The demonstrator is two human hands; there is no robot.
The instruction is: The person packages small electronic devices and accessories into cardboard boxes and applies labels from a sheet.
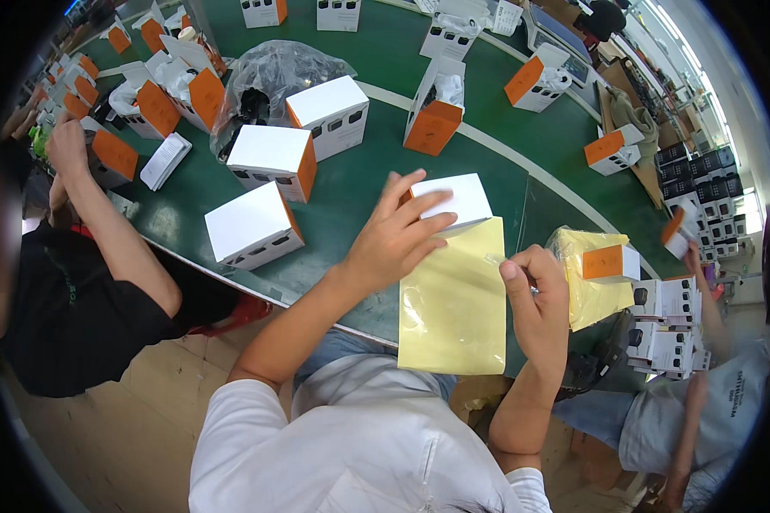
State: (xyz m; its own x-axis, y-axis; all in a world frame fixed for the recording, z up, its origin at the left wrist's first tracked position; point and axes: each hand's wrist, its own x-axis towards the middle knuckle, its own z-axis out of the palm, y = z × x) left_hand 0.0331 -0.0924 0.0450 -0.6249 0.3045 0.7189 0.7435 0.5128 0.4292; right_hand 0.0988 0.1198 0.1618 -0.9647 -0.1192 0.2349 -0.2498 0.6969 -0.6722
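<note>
My left hand point(393, 231) has its fingers spread, some over a white and orange carton point(464, 198) and others on the upper left part of a yellow sheet point(449, 316). This glossy sheet hangs over the table's near edge and carries faint round clear shapes. On the sheet's right side, my right hand point(539, 299) is closed in a pinch with the thumb against the bent forefinger. A small clear piece, seemingly a clear sticker point(494, 258), shows at its fingertips. The carton's lower part is hidden by the sheet and my fingers.
Left of me stand white cartons point(252, 224) beside a clear plastic bag point(287, 64). An open carton point(436, 111) stands ahead. To the right lies a yellow packet point(590, 295) with a small carton on it, near stacked cartons point(666, 316). People work on both sides.
</note>
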